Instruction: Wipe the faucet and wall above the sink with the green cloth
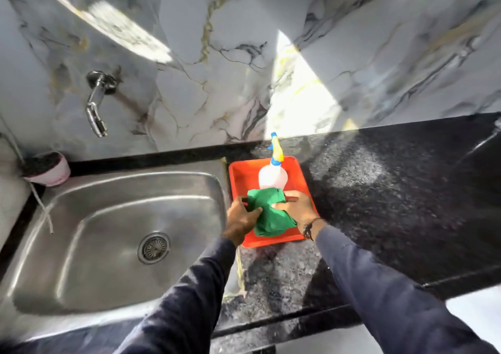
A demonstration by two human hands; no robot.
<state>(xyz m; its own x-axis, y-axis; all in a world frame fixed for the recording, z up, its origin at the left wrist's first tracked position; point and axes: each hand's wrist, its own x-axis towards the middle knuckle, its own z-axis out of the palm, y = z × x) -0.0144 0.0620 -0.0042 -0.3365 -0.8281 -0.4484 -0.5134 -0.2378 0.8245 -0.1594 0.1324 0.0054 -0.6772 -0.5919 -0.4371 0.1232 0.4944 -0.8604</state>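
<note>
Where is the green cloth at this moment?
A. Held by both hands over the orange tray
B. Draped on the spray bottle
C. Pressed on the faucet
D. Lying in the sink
A: the green cloth is gripped by the left hand and right hand above the orange tray.

I'm looking down on a black speckled granite countertop [393, 191] that runs along the foot of the marbled wall. Set into its left part is a rectangular stainless steel sink basin [81, 280] with a round drain. Just right of the basin, directly on the stone, sits a shallow orange-red plastic tray [241, 174], its left edge close beside the sink rim. At the far left corner behind the basin stands a small pink round pot [55, 172] filled with dark material.
</note>
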